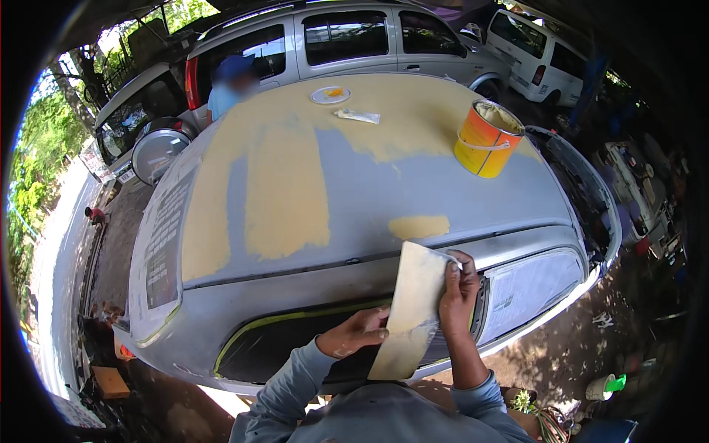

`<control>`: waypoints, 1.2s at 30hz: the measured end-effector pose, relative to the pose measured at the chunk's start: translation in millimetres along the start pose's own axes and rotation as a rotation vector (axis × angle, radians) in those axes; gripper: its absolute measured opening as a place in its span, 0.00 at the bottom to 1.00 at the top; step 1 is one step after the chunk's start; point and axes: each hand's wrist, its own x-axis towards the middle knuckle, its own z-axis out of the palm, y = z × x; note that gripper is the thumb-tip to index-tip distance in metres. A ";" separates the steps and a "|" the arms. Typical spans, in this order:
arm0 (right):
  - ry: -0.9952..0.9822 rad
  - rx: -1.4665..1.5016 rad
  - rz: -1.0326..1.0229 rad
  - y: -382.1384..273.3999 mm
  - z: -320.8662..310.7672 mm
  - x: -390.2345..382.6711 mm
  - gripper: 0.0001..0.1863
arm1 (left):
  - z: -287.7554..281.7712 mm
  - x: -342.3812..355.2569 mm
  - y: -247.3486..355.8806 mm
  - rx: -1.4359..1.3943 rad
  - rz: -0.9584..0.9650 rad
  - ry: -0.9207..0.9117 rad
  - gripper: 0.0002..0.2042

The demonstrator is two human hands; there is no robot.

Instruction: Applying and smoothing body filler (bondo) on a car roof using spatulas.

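Person's L hand (353, 332) grips the left edge of a cream-coloured sheet (410, 306) at lower ctr of frame; R hand (459, 295) pinches its upper right edge. Behind it, a grey car roof (369, 184) w/ pale-yellow patches (286, 196) fills mid-frame. Upper right, an orange-yellow bucket (481, 134) sits on the roof; upper ctr, a tube (357, 116) lies nr a smeared white lid (321, 96). Upper left: another person (225, 96), blue cap (235, 66).

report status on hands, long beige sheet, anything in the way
Right hand grips long beige sheet. Left hand at its left edge. Orange-yellow cylindrical can stands clear on patchy grey-beige roof.
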 end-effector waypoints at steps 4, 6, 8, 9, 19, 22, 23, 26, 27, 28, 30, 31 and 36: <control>-0.080 0.155 0.011 14.1 25.0 7.0 0.07 | 16.3 -12.0 12.6 0.283 0.092 0.248 0.26; -0.124 0.137 0.030 20.9 29.8 5.6 0.07 | 7.4 -21.3 -4.5 0.542 -0.077 0.429 0.18; -0.195 0.085 0.027 20.6 40.7 2.4 0.07 | 11.8 -18.2 -9.2 0.585 -0.025 0.487 0.15; -0.255 0.146 0.062 21.6 41.4 1.4 0.08 | 14.3 -16.8 -9.9 0.624 0.032 0.552 0.12; -0.167 0.806 0.616 73.5 11.2 208.6 0.20 | -19.8 -17.1 1.2 0.249 0.319 0.962 0.10; -0.017 0.862 0.545 91.7 17.4 249.7 0.17 | -27.8 -5.5 1.7 0.257 0.318 0.942 0.09; 0.124 0.718 0.429 91.3 21.1 255.9 0.15 | -27.8 -1.8 2.1 0.236 0.350 0.965 0.09; 0.360 0.462 0.253 89.3 9.7 279.2 0.13 | -31.0 -5.0 -3.3 0.291 0.411 1.067 0.09; 0.436 0.356 0.206 88.9 2.3 285.8 0.14 | -33.2 -4.7 -3.6 0.292 0.401 1.045 0.09; 0.453 0.354 0.200 96.2 -3.1 291.4 0.14 | -32.1 -4.4 -0.3 0.326 0.386 1.040 0.09; 0.470 0.155 0.087 110.9 -16.8 299.3 0.19 | -33.2 -2.5 0.8 0.384 0.351 1.045 0.10; 0.480 0.154 0.085 111.3 -18.3 299.9 0.19 | -35.6 -3.8 0.3 0.386 0.346 1.036 0.10; 0.517 -0.066 -0.110 116.5 -44.3 306.3 0.16 | -47.4 -6.5 3.4 0.482 0.347 0.974 0.10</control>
